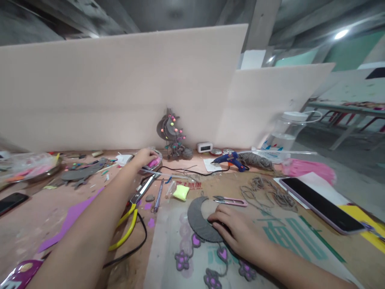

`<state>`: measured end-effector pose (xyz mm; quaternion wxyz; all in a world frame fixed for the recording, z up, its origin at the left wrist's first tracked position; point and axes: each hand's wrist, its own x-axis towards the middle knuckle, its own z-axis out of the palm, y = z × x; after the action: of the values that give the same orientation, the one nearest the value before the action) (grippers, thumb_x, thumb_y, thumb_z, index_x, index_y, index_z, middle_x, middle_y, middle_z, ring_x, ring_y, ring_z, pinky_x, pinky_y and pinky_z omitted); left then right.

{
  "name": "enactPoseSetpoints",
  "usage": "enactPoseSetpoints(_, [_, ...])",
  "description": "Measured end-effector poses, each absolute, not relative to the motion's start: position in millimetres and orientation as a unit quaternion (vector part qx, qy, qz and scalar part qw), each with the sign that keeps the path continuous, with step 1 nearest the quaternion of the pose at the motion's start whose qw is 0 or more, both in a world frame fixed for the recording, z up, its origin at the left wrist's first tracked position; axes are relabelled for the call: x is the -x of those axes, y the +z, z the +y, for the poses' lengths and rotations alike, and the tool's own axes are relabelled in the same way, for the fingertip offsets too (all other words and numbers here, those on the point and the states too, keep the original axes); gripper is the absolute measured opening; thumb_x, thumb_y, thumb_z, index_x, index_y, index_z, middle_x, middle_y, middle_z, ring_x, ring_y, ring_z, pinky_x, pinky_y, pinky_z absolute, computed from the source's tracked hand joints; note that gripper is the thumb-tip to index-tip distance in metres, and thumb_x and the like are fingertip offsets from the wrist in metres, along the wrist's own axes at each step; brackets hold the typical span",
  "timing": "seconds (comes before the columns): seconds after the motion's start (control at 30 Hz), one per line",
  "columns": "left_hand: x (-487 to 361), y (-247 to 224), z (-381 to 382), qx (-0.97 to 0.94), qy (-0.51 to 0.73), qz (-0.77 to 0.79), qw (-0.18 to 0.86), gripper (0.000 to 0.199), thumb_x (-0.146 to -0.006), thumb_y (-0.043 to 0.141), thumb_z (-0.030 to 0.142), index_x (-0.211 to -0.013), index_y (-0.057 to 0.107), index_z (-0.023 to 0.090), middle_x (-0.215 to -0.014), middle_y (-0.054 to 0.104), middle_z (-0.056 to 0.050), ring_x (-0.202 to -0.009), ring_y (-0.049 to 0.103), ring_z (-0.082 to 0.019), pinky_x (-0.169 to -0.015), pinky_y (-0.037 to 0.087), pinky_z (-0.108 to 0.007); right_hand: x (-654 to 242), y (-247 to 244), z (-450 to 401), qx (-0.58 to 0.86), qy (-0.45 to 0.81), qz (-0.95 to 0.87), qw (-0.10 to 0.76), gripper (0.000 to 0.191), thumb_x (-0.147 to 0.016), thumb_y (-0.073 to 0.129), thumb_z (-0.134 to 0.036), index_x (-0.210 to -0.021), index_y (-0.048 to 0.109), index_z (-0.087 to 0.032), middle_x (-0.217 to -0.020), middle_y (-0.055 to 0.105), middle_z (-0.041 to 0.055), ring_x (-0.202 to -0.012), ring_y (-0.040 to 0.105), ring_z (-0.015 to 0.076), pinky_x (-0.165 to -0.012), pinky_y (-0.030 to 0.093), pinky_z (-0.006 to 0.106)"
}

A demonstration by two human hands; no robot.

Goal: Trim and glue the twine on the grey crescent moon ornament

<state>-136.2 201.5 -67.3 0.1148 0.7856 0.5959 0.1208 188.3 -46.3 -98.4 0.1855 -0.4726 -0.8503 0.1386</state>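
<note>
My left hand [146,157] reaches to the back of the table, its fingers over pink material [155,161] in a small dish; what its fingertips hold, if anything, is hidden. Curled at the right side of a grey crescent moon [197,218], my right hand [227,224] rests with its fingertips on or beside the inner edge. Grey flowers with purple fillings [182,260] and a purple heart [222,253] hang below the moon on grey cords. Pink-handled snips [233,201] lie just above the right hand. A yellow packet [181,192] is left of them.
Yellow-handled scissors [130,228] lie under my left forearm. A blue glue gun [231,160], grey yarn [278,194] and a phone [321,204] are on the right. A decorated moon ornament [171,130] stands at the back, near a water bottle [279,134].
</note>
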Motion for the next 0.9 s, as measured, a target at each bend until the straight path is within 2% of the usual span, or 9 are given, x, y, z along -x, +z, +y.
enactPoseSetpoints(0.47, [119.8,-61.3,199.0,-0.81,0.131,0.558,0.128,0.027,-0.089,0.052,0.03,-0.112,0.056,0.017,-0.116,0.057,-0.008,-0.097,0.058,-0.02,-0.082,0.051,-0.039,-189.3,-99.1,-46.3,0.474,0.146,-0.847,0.19,0.023,-0.092,0.039,-0.023,-0.099,0.061,-0.022,-0.09,0.059,0.0054,-0.085,0.057,0.0179,-0.075,0.045,0.031])
enactPoseSetpoints(0.6, [121.8,-40.1,187.7,-0.786,0.183,0.577,0.121,0.025,-0.089,0.052,0.03,-0.108,0.059,0.016,-0.112,0.06,-0.008,-0.096,0.059,-0.02,-0.083,0.049,-0.039,-188.7,-97.0,-47.2,0.478,0.15,-0.845,0.189,0.023,-0.092,0.039,-0.023,-0.099,0.061,-0.022,-0.091,0.06,0.0054,-0.086,0.057,0.0182,-0.076,0.045,0.031])
enactPoseSetpoints(0.7, [123.5,-12.3,166.7,-0.772,0.248,0.574,0.111,0.026,-0.088,0.046,0.027,-0.102,0.066,0.018,-0.107,0.067,-0.006,-0.098,0.06,-0.02,-0.088,0.045,-0.03,-188.2,-96.4,-46.6,0.477,0.157,-0.844,0.187,0.023,-0.092,0.039,-0.023,-0.098,0.06,-0.022,-0.091,0.06,0.005,-0.086,0.057,0.018,-0.076,0.045,0.031])
enactPoseSetpoints(0.8, [110.9,6.9,136.4,-0.778,0.275,0.549,0.132,0.03,-0.085,0.048,0.031,-0.103,0.067,0.018,-0.103,0.07,-0.004,-0.092,0.063,-0.02,-0.081,0.048,-0.027,-187.7,-96.7,-45.0,0.475,0.157,-0.845,0.187,0.023,-0.092,0.038,-0.023,-0.099,0.06,-0.022,-0.09,0.06,0.0047,-0.086,0.057,0.018,-0.077,0.044,0.031])
enactPoseSetpoints(0.9, [83.7,3.5,106.4,-0.801,0.248,0.515,0.179,0.028,-0.082,0.051,0.033,-0.099,0.069,0.019,-0.095,0.072,-0.002,-0.082,0.066,-0.017,-0.071,0.05,-0.023,-187.1,-97.0,-44.2,0.474,0.155,-0.847,0.183,0.023,-0.092,0.038,-0.024,-0.099,0.06,-0.022,-0.091,0.059,0.0051,-0.087,0.056,0.0187,-0.077,0.044,0.032])
